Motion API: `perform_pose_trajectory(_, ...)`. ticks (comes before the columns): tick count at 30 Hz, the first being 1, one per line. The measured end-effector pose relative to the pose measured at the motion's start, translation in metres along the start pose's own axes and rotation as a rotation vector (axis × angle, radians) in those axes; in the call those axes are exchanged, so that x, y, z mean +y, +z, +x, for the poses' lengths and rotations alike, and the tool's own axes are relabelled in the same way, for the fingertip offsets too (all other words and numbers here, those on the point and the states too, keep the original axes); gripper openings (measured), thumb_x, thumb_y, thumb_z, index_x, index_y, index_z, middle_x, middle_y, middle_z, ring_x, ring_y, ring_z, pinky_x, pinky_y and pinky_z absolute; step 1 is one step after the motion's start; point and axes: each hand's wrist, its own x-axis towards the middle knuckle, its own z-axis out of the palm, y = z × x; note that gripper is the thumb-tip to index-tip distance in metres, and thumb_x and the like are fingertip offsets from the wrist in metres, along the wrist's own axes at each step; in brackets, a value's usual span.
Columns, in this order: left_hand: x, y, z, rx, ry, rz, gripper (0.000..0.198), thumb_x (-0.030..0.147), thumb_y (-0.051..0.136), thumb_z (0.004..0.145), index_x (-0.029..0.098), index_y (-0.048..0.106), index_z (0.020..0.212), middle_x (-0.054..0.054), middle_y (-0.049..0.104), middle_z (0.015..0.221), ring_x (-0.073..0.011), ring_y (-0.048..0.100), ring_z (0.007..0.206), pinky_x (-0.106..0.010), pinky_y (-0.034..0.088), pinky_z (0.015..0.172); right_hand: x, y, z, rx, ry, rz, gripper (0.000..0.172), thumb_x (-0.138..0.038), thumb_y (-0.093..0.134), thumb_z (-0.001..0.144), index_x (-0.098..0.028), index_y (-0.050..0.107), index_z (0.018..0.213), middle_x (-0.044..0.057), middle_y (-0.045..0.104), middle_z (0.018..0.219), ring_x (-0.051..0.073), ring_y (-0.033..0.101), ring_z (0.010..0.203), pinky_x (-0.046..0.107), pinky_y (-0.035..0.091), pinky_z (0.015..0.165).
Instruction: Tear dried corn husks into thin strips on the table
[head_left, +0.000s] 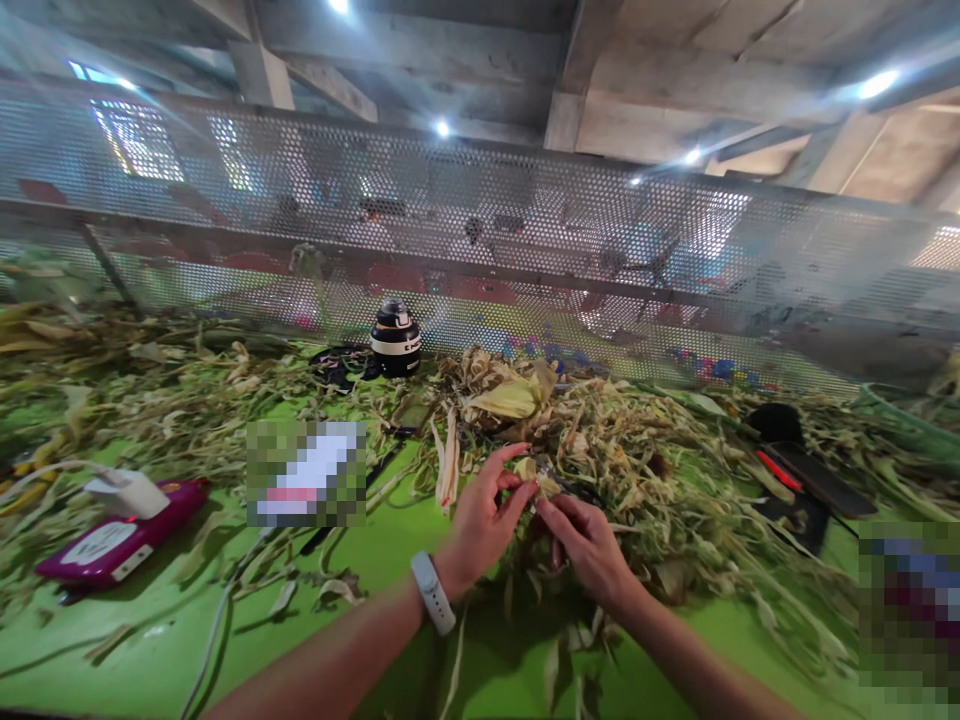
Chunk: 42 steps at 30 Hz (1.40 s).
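Observation:
My left hand (484, 515), with a white band on its wrist, pinches at a small pale-yellow piece of dried plant (546, 486), thumb bent in and a finger stretched forward. Right up against it, my right hand (586, 545) has its fingertips closed on the same piece. The fingers partly cover this piece, so its exact kind is unclear. Just beyond the hands lies a heap of dry, curled leaves and husks (615, 450). On top of the heap rests a broad yellowish husk (510, 398). Pale dried strips (448, 460) lie left of my hands.
A black jar-shaped container (396, 345) stands near the perforated metal screen (465, 200). To the left are a blurred-out phone-like device (307, 475) on a cable and a purple power bank (120, 540) with a white plug. Dark flat devices (814, 475) lie right on the green table (352, 660).

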Motion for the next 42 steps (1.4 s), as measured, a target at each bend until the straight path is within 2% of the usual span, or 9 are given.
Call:
perform_pose_trajectory(4, 0.0, 0.0025, -0.0019, 0.005, 0.003, -0.031, 0.042, 0.03, 0.052, 0.082, 0.019, 0.042, 0.122, -0.001, 0.061, 0.077, -0.014, 0.058, 0.072, -0.025, 0.045, 0.067, -0.0016, 0.0001, -0.0005, 0.023, -0.055, -0.007, 0.041, -0.051, 0.05, 0.08, -0.018, 0.045, 0.057, -0.005, 0.041, 0.046, 0.006, 0.039, 0.036, 0.02, 0.032, 0.035)
perform_pose_trajectory(8, -0.0036, 0.0043, 0.0008, 0.015, -0.086, -0.176, 0.042, 0.031, 0.055, 0.08, 0.019, 0.042, 0.118, -0.001, 0.06, 0.077, -0.0132, 0.057, 0.072, -0.025, 0.044, 0.067, -0.0029, 0.0001, -0.0005, -0.013, -0.043, 0.05, 0.037, -0.05, 0.051, 0.08, -0.017, 0.05, 0.063, -0.004, 0.048, 0.053, 0.007, 0.044, 0.036, 0.02, 0.036, 0.035)
perform_pose_trajectory(13, -0.0085, 0.0013, 0.007, 0.06, -0.192, -0.254, 0.027, 0.038, 0.056, 0.078, 0.017, 0.052, 0.094, 0.002, 0.055, 0.071, -0.0101, 0.05, 0.065, -0.021, 0.039, 0.062, -0.0039, 0.0013, -0.0026, -0.006, -0.044, 0.077, 0.036, -0.048, 0.05, 0.082, -0.016, 0.053, 0.065, -0.002, 0.052, 0.058, 0.007, 0.047, 0.038, 0.02, 0.036, 0.036)
perform_pose_trajectory(18, -0.004, 0.0001, 0.005, -0.09, -0.16, -0.156, 0.028, 0.041, 0.056, 0.077, 0.014, 0.06, 0.07, -0.001, 0.053, 0.069, -0.0117, 0.046, 0.067, -0.022, 0.037, 0.061, -0.0024, 0.0024, -0.003, 0.012, -0.065, 0.086, 0.036, -0.049, 0.051, 0.08, -0.018, 0.048, 0.064, -0.005, 0.041, 0.055, 0.007, 0.044, 0.037, 0.02, 0.036, 0.036)
perform_pose_trajectory(21, -0.0026, 0.0006, 0.0049, -0.104, -0.201, -0.13, 0.03, 0.041, 0.058, 0.075, 0.013, 0.062, 0.064, -0.001, 0.053, 0.066, -0.0129, 0.045, 0.067, -0.023, 0.037, 0.063, -0.0006, 0.0016, -0.0017, 0.002, -0.078, 0.032, 0.034, -0.046, 0.051, 0.081, -0.018, 0.045, 0.063, -0.006, 0.039, 0.054, 0.007, 0.045, 0.039, 0.02, 0.037, 0.038)
perform_pose_trajectory(25, -0.0034, 0.0008, 0.0064, -0.129, -0.274, -0.156, 0.03, 0.042, 0.058, 0.074, 0.013, 0.061, 0.065, -0.001, 0.053, 0.064, -0.0126, 0.044, 0.065, -0.024, 0.036, 0.064, 0.0013, -0.0002, 0.0003, -0.013, -0.051, 0.005, 0.036, -0.047, 0.053, 0.079, -0.018, 0.044, 0.06, -0.006, 0.039, 0.053, 0.008, 0.045, 0.04, 0.02, 0.036, 0.039)
perform_pose_trajectory(32, -0.0028, 0.0001, 0.0069, -0.125, -0.247, -0.089, 0.033, 0.043, 0.054, 0.074, 0.014, 0.056, 0.058, 0.002, 0.048, 0.061, -0.0116, 0.041, 0.062, -0.024, 0.034, 0.061, 0.0041, -0.0026, 0.0023, -0.037, 0.025, 0.045, 0.037, -0.051, 0.054, 0.077, -0.016, 0.051, 0.063, -0.005, 0.046, 0.05, 0.008, 0.045, 0.038, 0.02, 0.032, 0.038)
perform_pose_trajectory(35, -0.0021, -0.0007, 0.0071, -0.138, -0.261, -0.14, 0.032, 0.043, 0.054, 0.075, 0.014, 0.057, 0.062, 0.002, 0.05, 0.062, -0.0115, 0.042, 0.062, -0.024, 0.036, 0.061, 0.0007, -0.003, 0.0012, -0.057, 0.043, 0.067, 0.039, -0.054, 0.05, 0.079, -0.016, 0.053, 0.069, -0.004, 0.05, 0.05, 0.007, 0.044, 0.036, 0.02, 0.029, 0.037)
perform_pose_trajectory(42, -0.0021, 0.0006, 0.0076, -0.157, -0.266, -0.271, 0.024, 0.036, 0.063, 0.071, 0.013, 0.064, 0.08, -0.005, 0.063, 0.077, -0.0155, 0.053, 0.074, -0.026, 0.042, 0.072, -0.0002, -0.0004, 0.0009, 0.001, -0.018, 0.058, 0.038, -0.054, 0.049, 0.078, -0.018, 0.048, 0.067, -0.007, 0.042, 0.051, 0.007, 0.043, 0.034, 0.02, 0.032, 0.034)
